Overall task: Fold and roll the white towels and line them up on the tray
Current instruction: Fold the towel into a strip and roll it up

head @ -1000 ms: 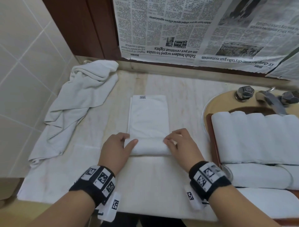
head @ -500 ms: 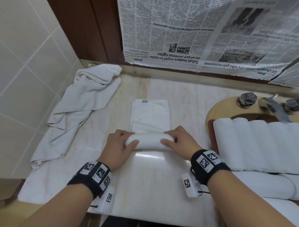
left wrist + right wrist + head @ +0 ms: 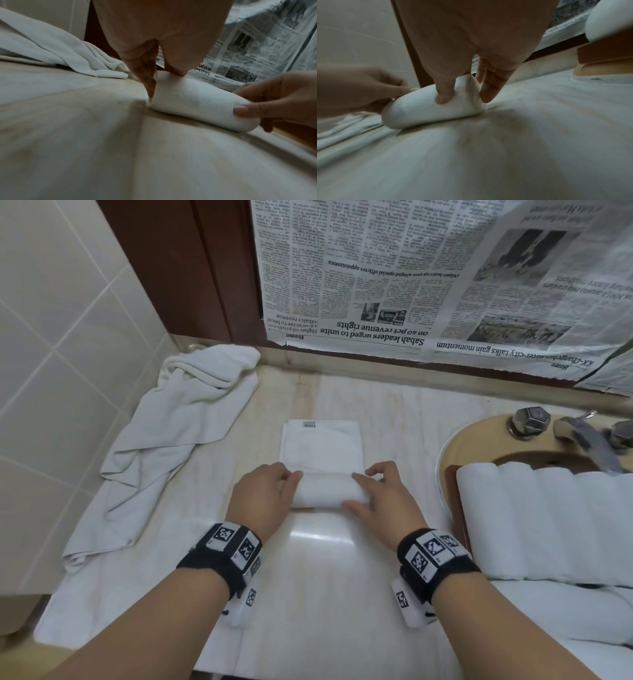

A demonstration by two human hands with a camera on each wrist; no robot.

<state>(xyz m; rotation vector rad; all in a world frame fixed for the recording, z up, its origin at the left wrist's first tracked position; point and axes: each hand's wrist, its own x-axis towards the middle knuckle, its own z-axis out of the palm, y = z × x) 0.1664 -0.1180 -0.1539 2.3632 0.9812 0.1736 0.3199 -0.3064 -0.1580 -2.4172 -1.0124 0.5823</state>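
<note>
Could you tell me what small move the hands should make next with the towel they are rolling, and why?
Probably roll it another turn away from the body. The left hand and right hand each grip an end of the half-rolled towel, and a flat stretch with its label still lies unrolled beyond the roll.

Worktop [image 3: 394, 412]: pale veined stone, polished, showing a glossy glare patch near the front edge.
Half-rolled towel [image 3: 329, 491]: white terry cloth, matt, soft nap, with a small woven label at its far end.
Crumpled towel [image 3: 178, 440]: same matt white cloth, lying in creases.
Rolled towels [image 3: 548, 518]: matt white cloth.
Tray [image 3: 460, 508]: brown wood, smooth.
Taps [image 3: 529, 421]: dull grey metal.
Newspaper [image 3: 428, 275]: thin printed paper, wrinkling.
Wall tiles [image 3: 51, 337]: smooth, faintly sheening.
</note>
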